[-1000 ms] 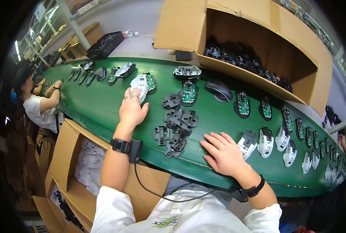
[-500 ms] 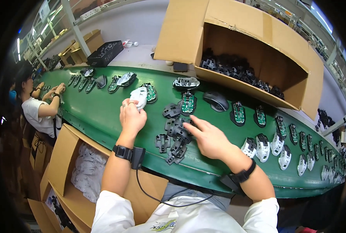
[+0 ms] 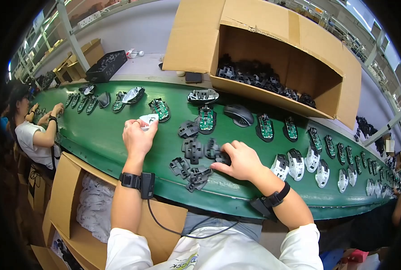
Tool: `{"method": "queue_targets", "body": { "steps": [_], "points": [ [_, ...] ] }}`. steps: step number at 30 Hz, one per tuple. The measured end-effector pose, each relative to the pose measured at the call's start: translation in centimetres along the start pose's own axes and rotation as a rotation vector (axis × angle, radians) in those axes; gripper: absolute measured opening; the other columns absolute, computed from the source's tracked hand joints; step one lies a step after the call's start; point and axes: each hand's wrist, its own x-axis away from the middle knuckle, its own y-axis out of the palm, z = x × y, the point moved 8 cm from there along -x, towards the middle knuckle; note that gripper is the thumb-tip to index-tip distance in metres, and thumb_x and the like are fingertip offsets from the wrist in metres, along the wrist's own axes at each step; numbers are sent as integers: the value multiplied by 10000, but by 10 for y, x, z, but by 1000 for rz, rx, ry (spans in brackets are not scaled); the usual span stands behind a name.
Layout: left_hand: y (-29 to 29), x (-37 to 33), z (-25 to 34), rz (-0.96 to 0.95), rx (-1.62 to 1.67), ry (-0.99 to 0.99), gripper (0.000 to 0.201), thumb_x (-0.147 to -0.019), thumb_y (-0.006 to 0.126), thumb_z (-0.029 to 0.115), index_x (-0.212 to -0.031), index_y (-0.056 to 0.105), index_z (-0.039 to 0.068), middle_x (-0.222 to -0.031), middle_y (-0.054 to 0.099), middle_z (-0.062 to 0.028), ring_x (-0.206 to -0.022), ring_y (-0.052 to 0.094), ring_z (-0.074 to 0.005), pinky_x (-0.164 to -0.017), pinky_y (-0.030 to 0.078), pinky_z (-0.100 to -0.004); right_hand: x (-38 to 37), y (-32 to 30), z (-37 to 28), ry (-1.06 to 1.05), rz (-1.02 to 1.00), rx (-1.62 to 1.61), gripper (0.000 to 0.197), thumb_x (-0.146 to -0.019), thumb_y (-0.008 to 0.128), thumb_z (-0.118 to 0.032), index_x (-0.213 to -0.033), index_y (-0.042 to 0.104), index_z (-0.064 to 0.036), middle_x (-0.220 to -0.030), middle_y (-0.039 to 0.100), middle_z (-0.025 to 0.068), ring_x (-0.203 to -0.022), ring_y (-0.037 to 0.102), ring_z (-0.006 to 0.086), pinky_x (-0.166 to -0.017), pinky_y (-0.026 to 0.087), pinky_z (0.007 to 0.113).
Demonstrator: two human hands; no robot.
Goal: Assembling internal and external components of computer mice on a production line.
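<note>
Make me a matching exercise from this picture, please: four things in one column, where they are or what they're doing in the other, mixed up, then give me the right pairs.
Things:
1. left hand
2. right hand
3. bottle
4. upper-right cardboard box

Places and states:
A. lying just beside the black crate
B. open at the front, with many dark pieces inside
C. fingers at the loose dark grey parts
D. holding a white shell

Right pairs: 1-D, 2-C, 3-A, 4-B

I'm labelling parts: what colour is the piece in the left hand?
Mostly white; the piece in the left hand shows in the head view.
</note>
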Motion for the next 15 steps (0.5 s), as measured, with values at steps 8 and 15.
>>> {"method": "queue_targets", "body": {
  "steps": [8,15],
  "points": [
    [5,6,10,-113,-153,23,323,-708,785,288,-922,674,73,-1161,612,-180,-1110,594,-359,-1027,430,-486,12,0,22,222,-1,-230,781,-803,728,-691,-1123,605,11,-1054,641,198,-988,667,365,-842,550,438],
    [4,13,21,-130,-316,97,914,-684,822,306,-1474,434,60,-1192,584,-199,-1174,546,-367,-1117,340,-499,17,5,18,251,-109,-329,726,-821,768,-601,-1206,583,-14,-1045,640,196,-948,681,350,-783,560,440]
  ]
}}
